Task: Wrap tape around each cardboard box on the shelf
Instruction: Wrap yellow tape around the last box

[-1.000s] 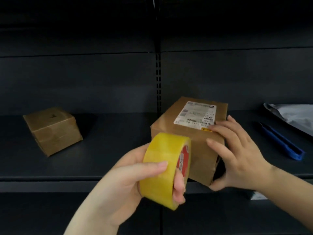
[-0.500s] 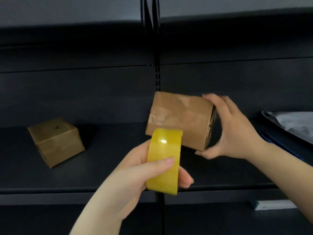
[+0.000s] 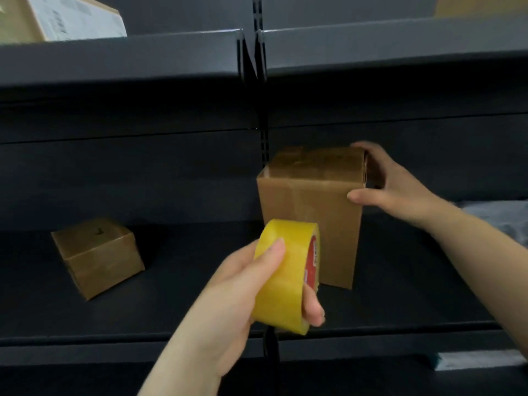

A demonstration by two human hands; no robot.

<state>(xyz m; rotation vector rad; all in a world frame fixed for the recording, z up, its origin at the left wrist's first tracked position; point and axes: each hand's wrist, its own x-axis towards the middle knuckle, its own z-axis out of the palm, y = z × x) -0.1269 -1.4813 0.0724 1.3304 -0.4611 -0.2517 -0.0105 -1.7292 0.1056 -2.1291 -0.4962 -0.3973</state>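
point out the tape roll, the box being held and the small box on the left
tape roll (image 3: 281, 277), head view, yellow outer band
held box (image 3: 310, 224), head view, front face
small box (image 3: 94, 238), head view, top face

top-left box (image 3: 57, 18) — cut off

Tape roll (image 3: 285, 275) print — illegible

Not much to report on the person, honestly. Just two bare forearms coming into the head view, one from about 6 o'clock and one from about 4 o'clock. No sleeves reach into the frame on either arm. The left hand (image 3: 245, 284) and right hand (image 3: 397, 190) are both bare too, with short plain nails showing on the thumbs. The rest of the body is out of shot.
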